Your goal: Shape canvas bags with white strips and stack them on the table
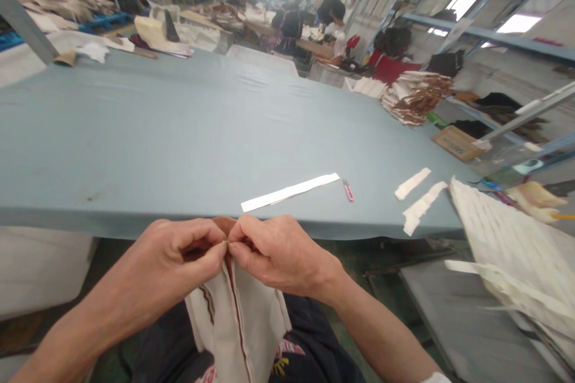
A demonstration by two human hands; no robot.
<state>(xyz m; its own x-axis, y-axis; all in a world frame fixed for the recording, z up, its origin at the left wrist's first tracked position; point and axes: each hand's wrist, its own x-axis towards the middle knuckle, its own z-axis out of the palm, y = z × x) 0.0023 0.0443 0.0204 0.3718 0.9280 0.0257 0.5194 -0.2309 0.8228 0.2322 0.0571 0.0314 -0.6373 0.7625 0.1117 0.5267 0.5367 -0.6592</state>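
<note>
A cream fabric piece [265, 317] with brown-edged seams hangs over my lap at the table's front edge. My left hand [193, 248] pinches its upper end between thumb and forefinger. Right beside it, my right hand [265, 248] pinches the same end, so the fingertips of both hands almost meet. A bit of brown material [223, 224] shows behind the fingers. Just past my hands, a white strip [290, 191] lies flat on the table, and to its right is a small pair of pink thread snips [348, 190].
The table [179, 125] has a blue-green cover. Two cream scraps [413, 184] lie at the right, near a stack of cream pieces [507, 239]. A brown-and-white bundle [415, 96] sits at the far right. Fabric and a yellowish piece [153, 32] lie far left. People work in the background.
</note>
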